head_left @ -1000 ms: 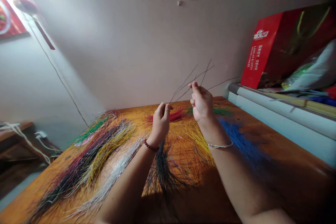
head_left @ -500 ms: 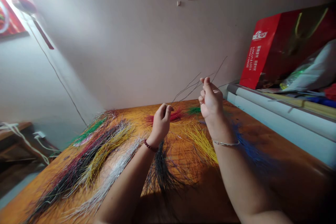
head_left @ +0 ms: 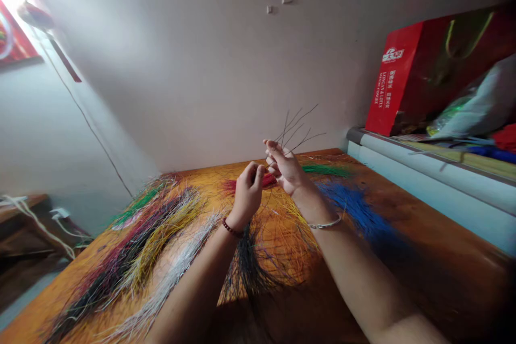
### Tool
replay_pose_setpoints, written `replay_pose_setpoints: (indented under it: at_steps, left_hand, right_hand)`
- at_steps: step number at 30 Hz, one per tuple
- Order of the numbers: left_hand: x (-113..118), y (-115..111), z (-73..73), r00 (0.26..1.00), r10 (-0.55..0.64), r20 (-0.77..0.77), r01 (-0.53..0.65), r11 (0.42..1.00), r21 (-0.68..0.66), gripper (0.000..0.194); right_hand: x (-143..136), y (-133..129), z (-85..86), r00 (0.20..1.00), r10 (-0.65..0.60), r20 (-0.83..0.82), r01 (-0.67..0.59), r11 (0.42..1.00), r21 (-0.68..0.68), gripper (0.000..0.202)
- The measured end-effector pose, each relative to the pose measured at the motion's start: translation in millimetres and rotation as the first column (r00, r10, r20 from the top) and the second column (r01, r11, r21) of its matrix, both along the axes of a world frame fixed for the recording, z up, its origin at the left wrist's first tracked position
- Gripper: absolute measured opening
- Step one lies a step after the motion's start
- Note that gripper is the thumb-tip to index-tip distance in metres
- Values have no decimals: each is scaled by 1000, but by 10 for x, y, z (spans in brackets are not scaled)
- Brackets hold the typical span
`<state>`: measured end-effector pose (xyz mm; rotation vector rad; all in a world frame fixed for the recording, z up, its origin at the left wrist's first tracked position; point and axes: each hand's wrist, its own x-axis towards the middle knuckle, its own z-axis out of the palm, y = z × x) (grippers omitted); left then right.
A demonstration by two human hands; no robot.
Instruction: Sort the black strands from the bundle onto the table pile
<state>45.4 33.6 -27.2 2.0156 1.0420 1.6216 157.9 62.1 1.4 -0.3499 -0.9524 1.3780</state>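
Several thin dark wires (head_left: 300, 118) fan out up and to the right from between my hands. My left hand (head_left: 249, 188), with a dark red bead bracelet at the wrist, is closed in a pinch on their lower ends. My right hand (head_left: 282, 165), wearing a silver bangle, is close beside it with fingers curled round the same wires. Both hands are raised above the wooden table (head_left: 338, 290). Below them lie a black wire bundle (head_left: 252, 263), a red bundle (head_left: 231, 186) and a yellow bundle (head_left: 302, 217), the last two partly hidden.
On the left lie white wires (head_left: 177, 269), yellow wires (head_left: 161, 242) and darker bundles. Blue wires (head_left: 358, 207) and green wires (head_left: 326, 170) lie on the right. A red gift bag (head_left: 397, 80) stands on a ledge at the right. The wall rises behind the table.
My right hand has moved left and down, close to my left hand. The wires stretched between the hands now stick up past the right hand. My left hand has hardly moved.
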Motion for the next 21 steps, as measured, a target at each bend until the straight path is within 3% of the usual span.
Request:
replay_pose_setpoints:
  at_steps: [3, 7, 11, 16, 21]
  left_hand:
    - [9, -34, -2, 993, -14, -121, 13, 1000, -9, 34]
    - [-21, -101, 46, 947, 26, -319, -24, 1000, 8, 31]
    - [-141, -170, 175, 860, 134, -493, -116, 991, 67, 30]
    - [-312, -190, 319, 893, 138, -429, -163, 986, -22, 39]
    - [-331, -273, 420, 944, -76, -320, 24, 986, -164, 36]
  right_hand:
    - [-2, 19, -3, 997, 52, -61, -56, 996, -64, 35]
    - [28, 40, 5, 985, 63, -163, -89, 984, -156, 37]
    - [92, 32, 30, 947, 208, -244, -231, 970, -71, 36]
    - [188, -65, 85, 899, 343, -271, -346, 937, 41, 36]
    - [223, -229, 156, 851, 424, -309, -421, 903, 80, 42]
